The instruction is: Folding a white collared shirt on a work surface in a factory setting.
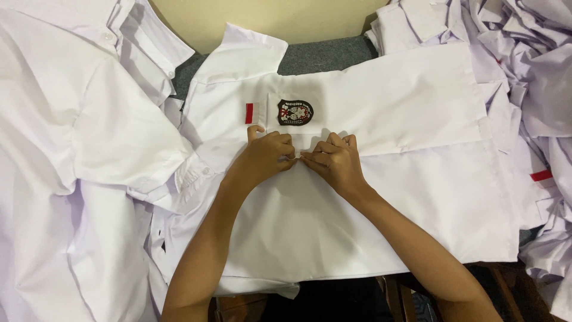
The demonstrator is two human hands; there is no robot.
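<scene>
Head view: white shirt [369, 197] laid flat in the middle of the scene, collar end to the left, hem to the right. Left hand [262, 158] and right hand [336, 162] sit knuckle to knuckle on it, both curled, fingertips pinching the shirt's front edge where they meet (fingers mostly hidden, exact grip unclear). Dark embroidered badge [295, 112] on the pocket just beyond the hands, small red-and-white patch [252, 112] left of it. Piles of white shirts far left [77, 149] and far right [530, 77]. Grey surface [325, 56] shows at the far side.
</scene>
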